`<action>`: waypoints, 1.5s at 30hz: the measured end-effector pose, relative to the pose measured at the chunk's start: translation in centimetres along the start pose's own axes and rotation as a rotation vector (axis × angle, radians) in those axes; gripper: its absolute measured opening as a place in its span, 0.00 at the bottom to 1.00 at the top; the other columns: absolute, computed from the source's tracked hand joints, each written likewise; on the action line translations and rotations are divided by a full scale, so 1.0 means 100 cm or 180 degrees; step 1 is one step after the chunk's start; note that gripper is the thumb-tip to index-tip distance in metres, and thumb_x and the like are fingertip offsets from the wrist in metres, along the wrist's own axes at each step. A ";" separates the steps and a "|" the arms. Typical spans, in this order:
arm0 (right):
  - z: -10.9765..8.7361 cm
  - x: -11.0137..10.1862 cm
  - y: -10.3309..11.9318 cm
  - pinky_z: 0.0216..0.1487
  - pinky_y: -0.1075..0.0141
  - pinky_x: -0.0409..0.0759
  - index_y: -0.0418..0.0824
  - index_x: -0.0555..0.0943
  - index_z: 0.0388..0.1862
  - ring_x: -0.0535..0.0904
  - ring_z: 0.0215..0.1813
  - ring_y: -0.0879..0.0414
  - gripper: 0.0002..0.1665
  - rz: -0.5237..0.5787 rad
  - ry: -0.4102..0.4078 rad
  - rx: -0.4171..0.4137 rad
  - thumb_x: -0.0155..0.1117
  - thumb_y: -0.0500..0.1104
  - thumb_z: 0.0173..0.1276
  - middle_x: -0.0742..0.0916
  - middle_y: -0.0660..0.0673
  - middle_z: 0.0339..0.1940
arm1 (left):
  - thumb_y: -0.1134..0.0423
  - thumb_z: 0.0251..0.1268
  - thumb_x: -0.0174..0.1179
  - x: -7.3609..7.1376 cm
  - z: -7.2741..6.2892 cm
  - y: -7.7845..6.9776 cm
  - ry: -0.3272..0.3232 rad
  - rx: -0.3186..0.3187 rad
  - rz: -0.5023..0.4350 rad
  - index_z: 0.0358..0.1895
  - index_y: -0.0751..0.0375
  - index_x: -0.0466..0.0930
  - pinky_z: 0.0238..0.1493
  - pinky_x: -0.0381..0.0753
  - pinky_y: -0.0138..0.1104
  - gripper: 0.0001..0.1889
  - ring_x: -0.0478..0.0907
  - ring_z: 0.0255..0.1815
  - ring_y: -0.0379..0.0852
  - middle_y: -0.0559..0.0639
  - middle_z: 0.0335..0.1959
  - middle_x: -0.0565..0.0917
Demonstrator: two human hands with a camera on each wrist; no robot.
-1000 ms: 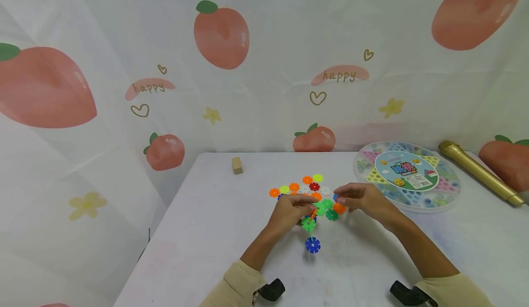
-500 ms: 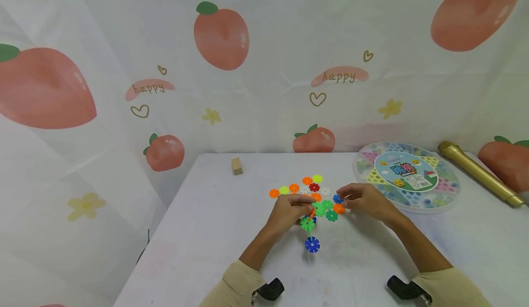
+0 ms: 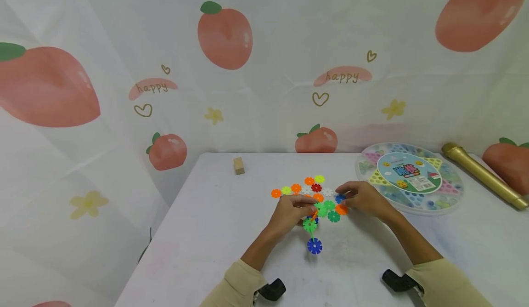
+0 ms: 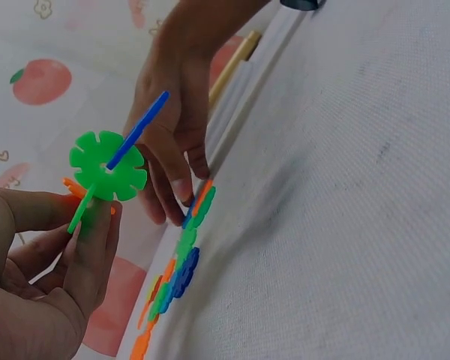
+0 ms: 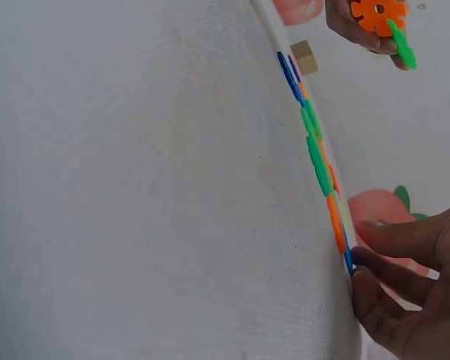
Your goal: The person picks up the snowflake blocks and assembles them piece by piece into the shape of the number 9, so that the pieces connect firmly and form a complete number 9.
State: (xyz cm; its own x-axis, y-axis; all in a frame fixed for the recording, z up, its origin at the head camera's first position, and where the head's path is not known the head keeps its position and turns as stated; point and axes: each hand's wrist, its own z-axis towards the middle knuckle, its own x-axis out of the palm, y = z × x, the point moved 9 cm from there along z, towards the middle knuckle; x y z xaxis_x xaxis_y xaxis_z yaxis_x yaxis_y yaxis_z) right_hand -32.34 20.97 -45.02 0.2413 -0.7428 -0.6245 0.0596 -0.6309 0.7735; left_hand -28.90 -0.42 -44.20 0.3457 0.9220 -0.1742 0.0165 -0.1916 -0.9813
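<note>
In the head view my left hand (image 3: 292, 216) pinches a small chain of interlocking plastic snowflake discs above the table. A green disc (image 4: 109, 166) and a blue disc (image 4: 139, 129) of that chain stand out in the left wrist view, with an orange one partly behind the fingers. The chain's lower blue disc (image 3: 314, 246) hangs toward the front. Across from it, my right hand (image 3: 365, 200) has its fingertips at a loose blue disc (image 3: 340, 199) on the table. Beside that disc lie an orange disc (image 3: 341, 209) and a green disc (image 3: 334, 216).
Several more loose discs, including a dark red one (image 3: 316, 188) and a yellow one (image 3: 320, 179), lie behind the hands. A round marble-game box (image 3: 452, 201) and a gold microphone (image 3: 483, 176) sit at the back right. A wooden block (image 3: 239, 166) stands at the back left.
My right hand has drawn back slightly from the loose blue disc, which shows more fully now. My left hand keeps its hold on the chain, almost still.
</note>
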 end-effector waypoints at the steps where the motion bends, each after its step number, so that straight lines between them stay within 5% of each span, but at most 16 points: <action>1: 0.000 0.000 0.000 0.58 0.51 0.88 0.34 0.86 0.60 0.83 0.59 0.38 0.22 -0.0003 0.0001 0.0005 0.72 0.33 0.68 0.87 0.34 0.59 | 0.61 0.73 0.69 0.000 0.000 0.000 0.0008 0.0012 -0.0004 0.52 0.56 0.92 0.34 0.87 0.31 0.10 0.87 0.38 0.41 0.48 0.41 0.91; 13: 0.005 0.001 -0.003 0.50 0.59 0.86 0.33 0.88 0.56 0.80 0.46 0.48 0.21 -0.0238 -0.0032 0.0053 0.74 0.29 0.63 0.87 0.38 0.46 | 0.60 0.73 0.69 0.002 0.001 0.001 0.0064 -0.0004 0.0010 0.54 0.57 0.91 0.34 0.87 0.32 0.11 0.87 0.37 0.39 0.44 0.41 0.91; 24: -0.005 -0.005 -0.003 0.45 0.61 0.81 0.36 0.91 0.45 0.79 0.41 0.52 0.13 -0.0416 0.0056 0.0214 0.77 0.43 0.68 0.90 0.46 0.38 | 0.61 0.74 0.68 0.002 0.001 0.001 0.0062 -0.0016 0.0003 0.53 0.57 0.92 0.35 0.88 0.32 0.10 0.87 0.37 0.39 0.44 0.42 0.91; 30: -0.014 -0.006 0.004 0.38 0.63 0.81 0.39 0.91 0.48 0.79 0.39 0.51 0.14 -0.0132 0.0056 0.0090 0.77 0.46 0.69 0.88 0.47 0.37 | 0.61 0.74 0.68 0.001 0.001 0.001 0.0034 -0.0012 0.0059 0.53 0.58 0.92 0.34 0.86 0.31 0.11 0.86 0.36 0.39 0.45 0.42 0.91; 45: -0.029 0.008 0.039 0.49 0.61 0.88 0.39 0.89 0.50 0.88 0.45 0.51 0.15 0.0400 0.0218 -0.0243 0.75 0.47 0.72 0.92 0.47 0.42 | 0.61 0.73 0.67 -0.001 0.001 0.001 0.0074 0.0035 -0.0130 0.52 0.58 0.92 0.36 0.88 0.32 0.10 0.87 0.37 0.40 0.46 0.41 0.92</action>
State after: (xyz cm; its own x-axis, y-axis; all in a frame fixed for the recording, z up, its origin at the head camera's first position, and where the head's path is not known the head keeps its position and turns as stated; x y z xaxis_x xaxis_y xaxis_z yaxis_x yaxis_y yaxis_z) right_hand -29.09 18.61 -42.19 0.3167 -0.7961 -0.5156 0.0977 -0.5133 0.8526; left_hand -29.04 -0.48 -44.28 0.3667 0.9209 -0.1321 0.0207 -0.1501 -0.9885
